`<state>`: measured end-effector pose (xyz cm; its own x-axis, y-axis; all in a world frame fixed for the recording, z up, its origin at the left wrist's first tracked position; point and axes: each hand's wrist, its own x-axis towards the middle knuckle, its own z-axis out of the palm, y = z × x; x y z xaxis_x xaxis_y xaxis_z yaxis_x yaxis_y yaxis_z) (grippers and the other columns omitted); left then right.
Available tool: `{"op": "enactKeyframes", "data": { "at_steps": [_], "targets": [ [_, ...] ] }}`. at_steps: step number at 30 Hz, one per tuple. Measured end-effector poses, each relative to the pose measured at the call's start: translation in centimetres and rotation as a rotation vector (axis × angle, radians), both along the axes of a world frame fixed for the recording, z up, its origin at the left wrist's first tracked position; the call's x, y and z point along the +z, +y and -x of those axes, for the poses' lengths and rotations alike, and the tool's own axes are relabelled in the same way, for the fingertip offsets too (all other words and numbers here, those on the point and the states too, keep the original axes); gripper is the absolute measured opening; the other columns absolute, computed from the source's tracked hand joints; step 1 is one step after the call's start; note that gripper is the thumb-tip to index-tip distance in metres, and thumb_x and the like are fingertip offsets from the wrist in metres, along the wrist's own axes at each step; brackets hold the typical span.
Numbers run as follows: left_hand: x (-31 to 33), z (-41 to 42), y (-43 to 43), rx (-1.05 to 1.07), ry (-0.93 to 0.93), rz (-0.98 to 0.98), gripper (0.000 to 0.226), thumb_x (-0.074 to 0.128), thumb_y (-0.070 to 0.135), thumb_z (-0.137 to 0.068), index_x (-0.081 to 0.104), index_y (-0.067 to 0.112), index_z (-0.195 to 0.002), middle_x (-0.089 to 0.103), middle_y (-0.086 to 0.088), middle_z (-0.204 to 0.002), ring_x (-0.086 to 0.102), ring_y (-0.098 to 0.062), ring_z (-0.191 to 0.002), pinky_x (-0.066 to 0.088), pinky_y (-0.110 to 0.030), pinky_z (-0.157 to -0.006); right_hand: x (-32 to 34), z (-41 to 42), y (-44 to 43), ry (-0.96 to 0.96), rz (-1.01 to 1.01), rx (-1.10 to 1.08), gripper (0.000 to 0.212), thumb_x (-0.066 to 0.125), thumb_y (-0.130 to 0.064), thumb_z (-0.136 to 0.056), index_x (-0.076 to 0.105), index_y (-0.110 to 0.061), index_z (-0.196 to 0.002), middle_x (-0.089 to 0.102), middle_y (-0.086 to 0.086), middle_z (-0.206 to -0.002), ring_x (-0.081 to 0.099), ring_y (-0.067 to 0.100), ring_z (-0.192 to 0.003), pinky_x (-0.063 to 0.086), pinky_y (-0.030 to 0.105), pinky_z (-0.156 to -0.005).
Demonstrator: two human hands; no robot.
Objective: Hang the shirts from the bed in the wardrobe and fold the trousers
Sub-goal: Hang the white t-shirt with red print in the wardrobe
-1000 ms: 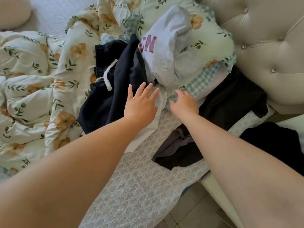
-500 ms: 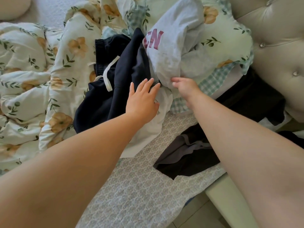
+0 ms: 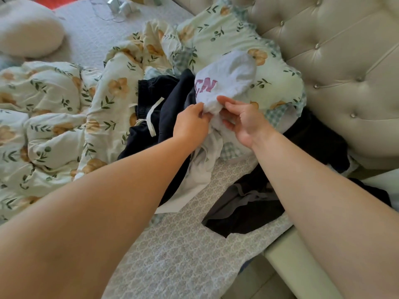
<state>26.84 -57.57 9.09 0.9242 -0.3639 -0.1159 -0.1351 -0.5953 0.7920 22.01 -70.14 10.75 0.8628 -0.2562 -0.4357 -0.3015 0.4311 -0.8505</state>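
L hand (image 3: 191, 124): fingers pinched on bunched fabric of white shirt (image 3: 228, 80).
R hand (image 3: 244, 120): thumb + fingers clamped on same bunch, just beside L hand.
white shirt: heaped just beyond both hands, over floral pillow (image 3: 278, 83).
navy trousers (image 3: 170, 104): crumpled, touching L hand's left side, w/ white drawstring.
black garment (image 3: 248, 212): under R forearm, on bed sheet (image 3: 183, 244).

White shirt (image 3: 228, 83): print folded into the bunch, only "CN" legible; fingertips of the left hand (image 3: 191, 124) buried in its cloth. Dark trousers (image 3: 170, 104) just left of the shirt run under it and under the left forearm, full shape hidden. Beyond the shirt, at the top edge, small silvery objects (image 3: 119, 6), too blurred to identify.
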Motion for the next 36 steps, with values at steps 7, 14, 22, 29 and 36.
{"op": "enactKeyframes", "data": {
  "at_steps": [7, 14, 22, 29, 36],
  "targets": [
    [6.0, 2.7, 1.3, 0.128, 0.243, 0.168, 0.032, 0.054, 0.023, -0.091, 0.042, 0.015, -0.063, 0.041, 0.003, -0.07, 0.038, -0.013, -0.061, 0.026, -0.028, -0.055, 4.5, 5.0, 2.4, -0.149, 0.129, -0.016, 0.027, 0.045, -0.015, -0.089, 0.069, -0.024, -0.098, 0.069, -0.005, -0.101, 0.061, 0.011, -0.1, 0.043, 0.029, -0.086],
    [14.3, 7.2, 3.0, 0.013, 0.374, 0.309, 0.015, 0.057, 0.02, -0.092, 0.064, 0.015, -0.08, 0.062, -0.008, -0.088, 0.057, -0.02, -0.085, 0.05, -0.036, -0.082, 8.8, 10.5, 5.8, -0.157, 0.951, -0.013, 0.029, 0.067, -0.016, -0.079, 0.055, -0.025, -0.103, 0.059, -0.003, -0.093, 0.059, 0.001, -0.086, 0.049, 0.019, -0.071],
    [22.6, 13.3, 6.5, -0.211, 0.15, 0.432, 0.023, 0.057, 0.026, -0.094, 0.06, 0.021, -0.071, 0.051, 0.01, -0.061, 0.045, -0.008, -0.06, 0.038, -0.016, -0.056, 17.6, 15.8, 8.7, -0.136, 0.832, -0.324, 0.028, 0.043, -0.003, -0.09, 0.062, -0.009, -0.11, 0.066, 0.005, -0.1, 0.061, 0.019, -0.095, 0.05, 0.029, -0.084],
    [26.1, 17.5, 13.0, -0.607, -0.084, 0.35, 0.068, 0.067, 0.002, -0.083, 0.035, 0.022, -0.139, 0.044, 0.01, -0.127, 0.052, -0.004, -0.107, 0.047, -0.012, -0.083, 23.3, 21.8, 12.5, -0.211, 0.781, -0.081, 0.015, 0.054, -0.021, -0.094, 0.064, -0.033, -0.095, 0.067, -0.01, -0.097, 0.062, 0.012, -0.099, 0.048, 0.022, -0.084],
    [26.8, 23.1, 16.4, -0.717, -0.352, -0.01, 0.058, 0.07, 0.03, -0.082, 0.044, 0.025, -0.134, 0.06, -0.003, -0.119, 0.054, -0.025, -0.11, 0.045, -0.039, -0.093, 26.9, 29.0, 15.5, -0.135, 0.927, 0.056, 0.007, 0.071, -0.029, -0.081, 0.071, -0.027, -0.088, 0.072, -0.008, -0.088, 0.066, 0.012, -0.087, 0.051, 0.026, -0.079]
  ]
}}
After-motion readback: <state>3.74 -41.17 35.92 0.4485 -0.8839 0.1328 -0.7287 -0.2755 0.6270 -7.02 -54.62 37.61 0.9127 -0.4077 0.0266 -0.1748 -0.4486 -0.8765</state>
